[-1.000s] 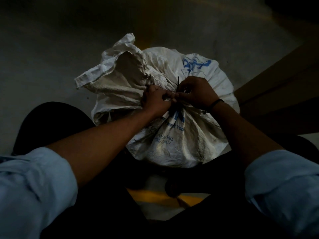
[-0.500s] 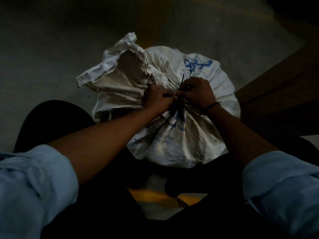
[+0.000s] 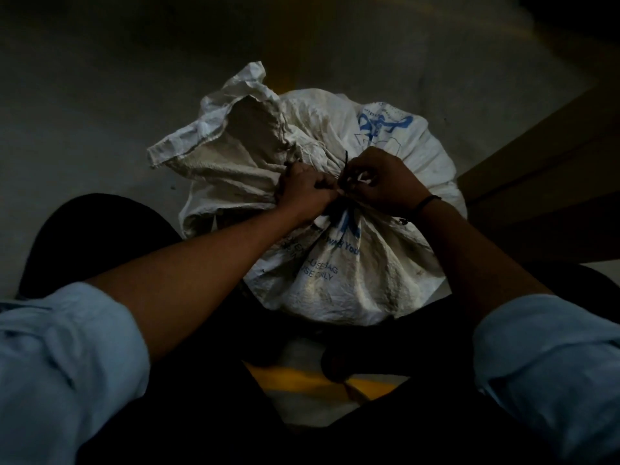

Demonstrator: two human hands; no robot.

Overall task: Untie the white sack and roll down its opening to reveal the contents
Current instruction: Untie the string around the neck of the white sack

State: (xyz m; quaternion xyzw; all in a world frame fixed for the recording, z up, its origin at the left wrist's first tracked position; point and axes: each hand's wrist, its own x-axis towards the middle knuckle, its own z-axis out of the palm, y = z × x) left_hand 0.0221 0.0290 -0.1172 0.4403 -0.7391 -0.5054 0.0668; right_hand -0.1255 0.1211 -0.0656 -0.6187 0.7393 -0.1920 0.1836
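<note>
On the floor between the person's knees sat the white sack (image 3: 339, 283), right about dead center of the view, bulging and full, with blue print on its side. Its neck was bunched up and cinched by a thin dark tie (image 3: 344, 162), one loose end sticking up toward 12 o'clock from the knot

Left hand (image 3: 303, 193) was closed tight around the gathered neck, just at 9 o'clock of the knot. Right hand (image 3: 385, 182) sat at 3 o'clock of it, fingertips pinched together on the tie, looked like it was picking at the knot. Both hands were nearly touching each other

Floppy top of the sack (image 3: 231, 142) flared out toward 10 o'clock, already loose and open above the tie

My guess on handling: woven plastic fabric, so soft and crinkly, a bit slick, no stiffness at all. Body looked heavy enough to stay put on its own. Best grip seemed to be the neck right below the knot to hold it steady, then the hemmed rim for rolling down. That tie looked thin and fiddly, probably needed nails rather than force, and the dim light didn't help
</note>
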